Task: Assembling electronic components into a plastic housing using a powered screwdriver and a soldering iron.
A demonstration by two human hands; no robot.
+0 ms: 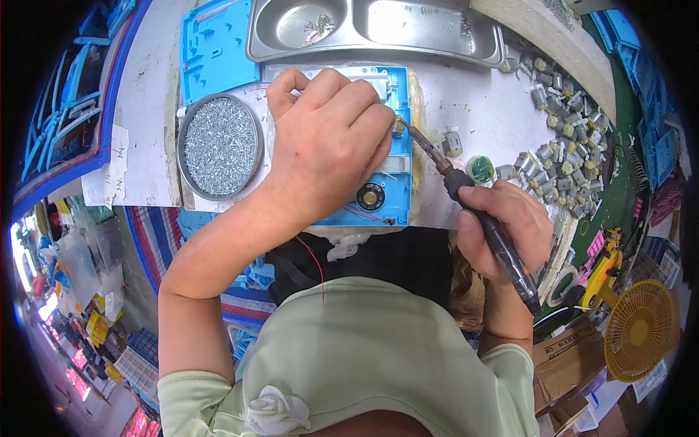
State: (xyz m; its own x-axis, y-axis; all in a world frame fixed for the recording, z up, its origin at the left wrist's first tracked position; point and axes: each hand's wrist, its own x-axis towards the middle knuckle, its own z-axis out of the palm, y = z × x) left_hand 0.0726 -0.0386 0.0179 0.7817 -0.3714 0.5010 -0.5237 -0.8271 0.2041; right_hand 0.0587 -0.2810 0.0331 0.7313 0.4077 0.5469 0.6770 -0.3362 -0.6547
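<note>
Now we solder at the blue plastic housing [393,182] on the table [495,116].
Our left hand [328,138] presses down on the housing, fingers curled over its top edge. Our right hand [502,226] grips the soldering iron [473,211], tip touching a small part just beside the left fingertips. Left of that hand sits a round tin of screws [220,146]; small motors [568,160] lie beyond the right hand.

The white surface [502,109] carries a blue plastic case [389,186] lying under the left hand [328,138]. Left of that hand sits a round tin of small screws [220,146]; beyond it, a steel double tray [378,29]. Beyond the right hand [502,226] lies a heap of small motors [568,153], with a small green pot [480,169] nearer.
</note>
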